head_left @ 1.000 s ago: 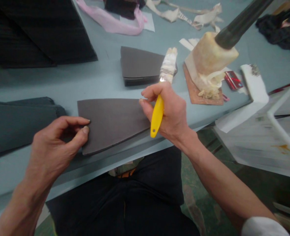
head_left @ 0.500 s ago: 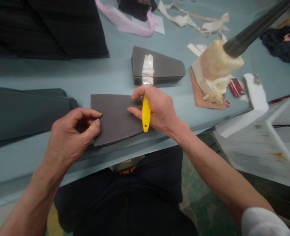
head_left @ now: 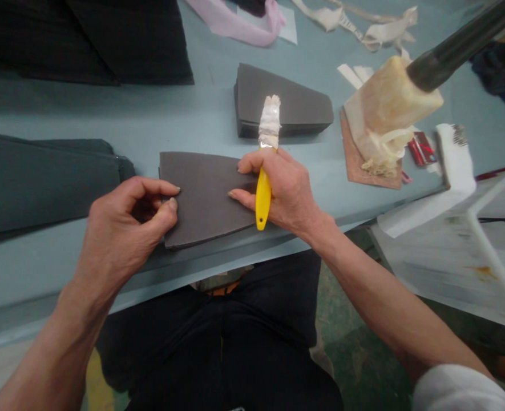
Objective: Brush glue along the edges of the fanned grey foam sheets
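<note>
"Starting with the near pile (head_left: 209,200), where is it found, and how is it held?"

"It is laid by the front edge of the table (head_left: 170,114), and is taken here as the dial's centre. At nine o'clock its wide end is overlapped by the left hand (head_left: 126,222); thumb and forefinger are nearly met, but whether a sheet is pinched cannot be told. At three, the narrow end is partly covered by the right hand (head_left: 289,185), in which the brush (head_left: 263,194) is gripped, thumb and forefinger spread."

"What has been changed in the last second?"

"The right hand has been brought inward along the pile, its thumb and forefinger have been parted, and the bristles (head_left: 270,114), leaned more toward one o'clock before, are now pointed nearly to twelve. It may be judged that the pile is being handled by fingers, the brush merely carried."

"And farther out?"

"At one, the far pile (head_left: 297,103) is seen behind the bristles. Teal cloth (head_left: 47,182) is stacked at nine, and a pale block (head_left: 389,108) with a dark pole (head_left: 466,44) is stood at two."
</note>
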Demonstrator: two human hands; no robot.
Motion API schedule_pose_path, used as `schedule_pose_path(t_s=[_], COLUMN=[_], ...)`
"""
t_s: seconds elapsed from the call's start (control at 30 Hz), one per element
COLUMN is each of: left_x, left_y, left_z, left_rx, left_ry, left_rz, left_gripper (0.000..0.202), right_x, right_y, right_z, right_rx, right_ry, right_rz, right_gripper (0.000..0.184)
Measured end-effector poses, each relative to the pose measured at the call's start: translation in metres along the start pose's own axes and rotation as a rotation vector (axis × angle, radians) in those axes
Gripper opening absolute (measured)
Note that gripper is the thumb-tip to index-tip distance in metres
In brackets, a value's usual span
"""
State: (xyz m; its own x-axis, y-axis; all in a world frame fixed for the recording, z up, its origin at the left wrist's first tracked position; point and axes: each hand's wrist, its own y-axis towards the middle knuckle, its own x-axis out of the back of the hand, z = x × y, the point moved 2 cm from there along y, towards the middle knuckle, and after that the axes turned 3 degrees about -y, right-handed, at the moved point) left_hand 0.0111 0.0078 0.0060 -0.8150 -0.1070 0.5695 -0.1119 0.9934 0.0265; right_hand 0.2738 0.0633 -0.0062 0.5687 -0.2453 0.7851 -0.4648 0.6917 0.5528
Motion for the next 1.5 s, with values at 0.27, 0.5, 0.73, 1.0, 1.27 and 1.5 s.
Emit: schedule_pose_path(t_s=[0.27,0.5,0.73,1.0,1.27,1.5], left_x=[-0.002,-0.001,0.01,-0.007,-0.057,-0.05], left_y=[-0.002,-0.001,-0.007,0.005,0.016,-0.002], left_z=[0.001,-0.003,-0.006,-0.052,-0.039,-0.025], left_rx=[0.002,-0.003,-0.086,-0.59,-0.532,-0.377], left_ry=[0.018,0.034,0.137,0.409,0.541,0.637], left_rz=[-0.007,0.003,-0.081,0.021,0.323,0.138], left_gripper=[0.036,0.036,0.031,0.037,0.064,0.082], right_x=[-0.006,-0.01,-0.01,-0.011,-0.012,-0.007], right_y=[-0.009,-0.006,-0.004,-0.004,-0.004,-0.002], right_z=[-0.004,-0.006,-0.004,-0.006,-0.006,-0.003], right_rx=[0.003,-0.049,-0.046,-0.028,-0.013,-0.012], right_ry=[0.162,0.156,0.153,0.135,0.17,0.185], right_rz=[-0.087,-0.047,-0.035,-0.022,-0.004,0.035], right_gripper=[0.036,0.039,0.041,0.039,0.019,0.021])
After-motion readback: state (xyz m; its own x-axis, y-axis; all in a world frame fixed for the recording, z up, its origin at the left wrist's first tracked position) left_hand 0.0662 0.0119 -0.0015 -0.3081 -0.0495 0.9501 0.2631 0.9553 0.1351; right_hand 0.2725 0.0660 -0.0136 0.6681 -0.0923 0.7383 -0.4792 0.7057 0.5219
